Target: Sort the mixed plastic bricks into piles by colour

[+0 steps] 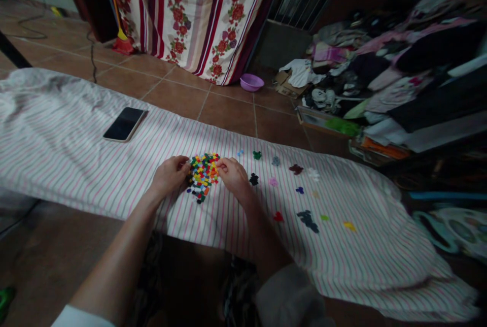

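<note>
A mixed pile of small coloured pieces (204,172) lies on the striped cloth (171,134). My left hand (172,174) touches the pile's left edge, its fingers curled together; whatever they pinch is too small to name. At the right edge of the pile, my right hand (232,174) has thumb and forefinger pressed together over a piece I cannot make out. Farther right are small single-colour groups: green (257,155), black (253,179), pink (273,181), brown (296,169), red (278,217), dark grey (308,221) and yellow (349,226).
A phone (125,124) lies on the cloth to the left. Beyond the cloth's far edge, a purple basin (251,83) stands on the tiled floor near a flowered curtain (182,12). Heaped clothes (380,58) fill the right back.
</note>
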### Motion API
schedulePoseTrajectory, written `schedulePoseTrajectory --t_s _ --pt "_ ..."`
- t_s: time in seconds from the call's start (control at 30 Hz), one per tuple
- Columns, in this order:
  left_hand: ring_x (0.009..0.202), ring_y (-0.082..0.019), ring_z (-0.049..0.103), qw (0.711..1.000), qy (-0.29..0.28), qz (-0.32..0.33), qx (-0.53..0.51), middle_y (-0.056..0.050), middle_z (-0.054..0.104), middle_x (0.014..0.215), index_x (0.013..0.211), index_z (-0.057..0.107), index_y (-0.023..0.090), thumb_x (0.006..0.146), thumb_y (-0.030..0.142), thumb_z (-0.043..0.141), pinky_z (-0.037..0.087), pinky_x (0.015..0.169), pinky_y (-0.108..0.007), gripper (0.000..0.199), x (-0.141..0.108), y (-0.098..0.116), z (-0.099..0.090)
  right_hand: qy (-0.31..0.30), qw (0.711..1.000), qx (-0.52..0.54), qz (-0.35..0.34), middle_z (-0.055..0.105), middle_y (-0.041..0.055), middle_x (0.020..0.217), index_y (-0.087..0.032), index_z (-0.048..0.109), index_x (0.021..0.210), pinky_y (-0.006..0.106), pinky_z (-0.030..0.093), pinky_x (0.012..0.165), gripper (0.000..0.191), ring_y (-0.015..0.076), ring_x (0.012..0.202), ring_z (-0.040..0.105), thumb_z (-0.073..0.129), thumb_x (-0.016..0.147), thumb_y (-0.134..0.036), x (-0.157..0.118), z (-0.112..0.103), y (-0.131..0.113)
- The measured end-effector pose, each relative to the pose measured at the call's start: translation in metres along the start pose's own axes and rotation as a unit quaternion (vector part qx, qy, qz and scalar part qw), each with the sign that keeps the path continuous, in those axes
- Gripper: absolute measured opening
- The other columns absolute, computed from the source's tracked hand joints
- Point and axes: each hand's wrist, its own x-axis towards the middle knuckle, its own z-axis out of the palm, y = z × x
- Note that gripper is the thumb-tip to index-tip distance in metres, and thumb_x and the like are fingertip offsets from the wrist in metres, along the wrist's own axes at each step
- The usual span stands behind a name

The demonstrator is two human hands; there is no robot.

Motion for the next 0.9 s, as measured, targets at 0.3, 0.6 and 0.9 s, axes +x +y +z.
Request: schedulePoseTrajectory --t_s 0.3,0.6,0.9 --pt "0.101 -0.02 0.065 1.0 0.005 -0.001 0.012 -0.009 0.07 0.113 0.118 0.065 0.016 0.089 0.036 0.044 0.048 0.088 -0.03 0.04 0.001 -0.001 0.001 0.003 0.999 0.036 -0.021 0.066 0.004 0.091 -0.02 0.068 0.09 0.028 0.047 0.078 0.021 0.0153 0.078 0.06 0.051 0.081 -0.012 0.002 0.002 0.006" --pt "0.101 -0.02 0.065 0.999 0.013 -0.016 0.027 -0.008 0.072 0.11 0.117 0.066 0.019 0.089 0.038 0.043 0.047 0.087 -0.029 0.041 -0.001 0.004 -0.001 -0.03 0.998 0.029 -0.048 0.067 0.0059 0.096 -0.02 0.072 0.101 0.029 0.045 0.084 0.035 0.017 0.089 0.061 0.048 0.081 -0.005 0.0 -0.005 0.011" --pt "0.099 -0.02 0.066 0.999 0.01 -0.02 0.032 -0.007 0.073 0.107 0.116 0.067 0.02 0.089 0.039 0.043 0.048 0.084 -0.028 0.041 -0.001 0.007 -0.001 -0.02 0.998 0.033 -0.053 0.062 0.002 0.089 -0.021 0.065 0.092 0.027 0.045 0.076 0.023 0.0143 0.078 0.057 0.053 0.078 -0.008 -0.005 -0.004 0.01"
